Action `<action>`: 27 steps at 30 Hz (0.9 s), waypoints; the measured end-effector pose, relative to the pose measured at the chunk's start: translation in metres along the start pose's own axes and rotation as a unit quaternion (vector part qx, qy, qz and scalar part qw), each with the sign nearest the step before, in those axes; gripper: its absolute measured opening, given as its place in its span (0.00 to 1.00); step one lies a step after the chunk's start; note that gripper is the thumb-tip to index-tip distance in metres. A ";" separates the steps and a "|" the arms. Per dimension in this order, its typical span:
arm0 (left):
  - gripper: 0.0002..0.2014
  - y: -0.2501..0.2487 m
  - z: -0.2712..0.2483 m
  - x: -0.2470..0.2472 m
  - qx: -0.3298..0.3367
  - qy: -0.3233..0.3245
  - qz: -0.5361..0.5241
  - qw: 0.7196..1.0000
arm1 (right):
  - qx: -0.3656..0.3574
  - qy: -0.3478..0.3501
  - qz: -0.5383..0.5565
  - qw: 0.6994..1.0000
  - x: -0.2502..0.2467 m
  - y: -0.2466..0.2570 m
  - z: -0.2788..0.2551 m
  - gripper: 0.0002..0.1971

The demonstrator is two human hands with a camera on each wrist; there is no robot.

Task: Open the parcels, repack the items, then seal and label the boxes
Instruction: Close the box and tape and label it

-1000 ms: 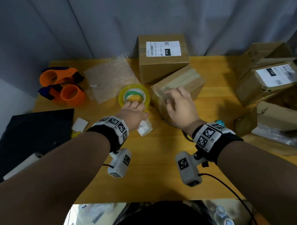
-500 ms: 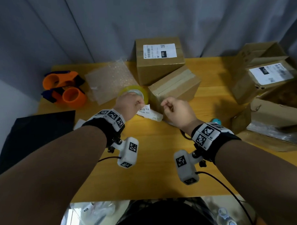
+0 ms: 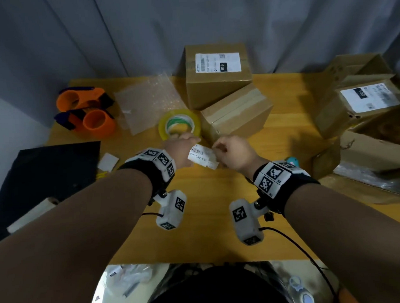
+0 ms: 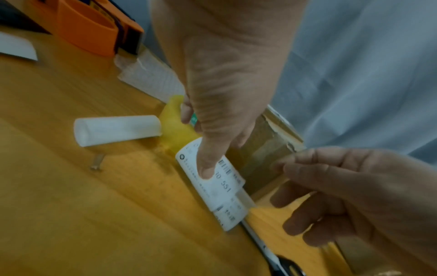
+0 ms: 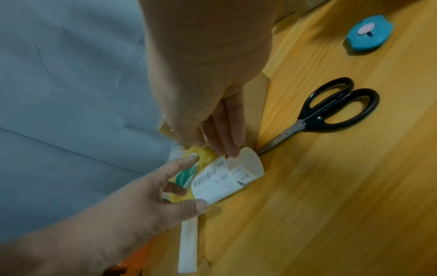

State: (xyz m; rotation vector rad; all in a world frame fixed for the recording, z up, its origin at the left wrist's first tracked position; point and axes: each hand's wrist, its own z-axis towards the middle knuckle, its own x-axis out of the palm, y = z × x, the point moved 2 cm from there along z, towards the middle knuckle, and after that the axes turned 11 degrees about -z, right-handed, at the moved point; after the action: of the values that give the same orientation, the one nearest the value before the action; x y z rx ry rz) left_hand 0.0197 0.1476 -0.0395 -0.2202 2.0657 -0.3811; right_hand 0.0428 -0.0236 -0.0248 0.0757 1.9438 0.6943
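left hand (image 3: 183, 149): desk centre, thumb and fingers pinching the left end of the shipping label (image 3: 202, 156); thumb lies flat on the print in the left wrist view.
right hand (image 3: 234, 154): at 3 o'clock of the label, fingertips curled on its curling right edge, seemingly peeling the sticker from its backing; exact contact blurred.
shipping label: held between both hands just above the desk (image 3: 197, 220), rolled at one end.
step: likely peeling the label free for sticking on a box.
how-to: left anchors the backing, right peels slowly at a low angle, keep the sticky face off fingers and desk, no creases.
scissors (image 5: 331, 112): on the desk at 4 o'clock of the hands, idle.
tape roll (image 3: 179, 126): at 12 o'clock, just beyond the left hand.
taped box (image 3: 236, 113): at 1 o'clock, sealed, no label visible; probable target.
labelled box (image 3: 217, 75): behind it, touching.
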 end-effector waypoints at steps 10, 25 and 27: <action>0.13 -0.004 0.002 0.001 0.002 -0.089 -0.006 0.996 | 0.036 0.075 -0.059 0.995 0.039 -0.020 0.002 0.10; 0.07 0.003 -0.025 -0.064 0.007 -0.255 -0.397 0.882 | 0.034 -0.073 -0.092 0.993 0.003 -0.003 -0.003 0.18; 0.05 -0.003 -0.027 -0.071 0.033 -0.234 -0.441 0.866 | 0.008 -0.154 -0.024 0.988 -0.022 0.008 -0.010 0.17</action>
State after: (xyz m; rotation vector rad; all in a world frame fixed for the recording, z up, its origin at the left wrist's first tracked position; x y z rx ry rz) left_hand 0.0321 0.1719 0.0318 -1.1185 1.3586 -0.8490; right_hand 0.0424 -0.0286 0.0001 0.1372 1.6490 0.5965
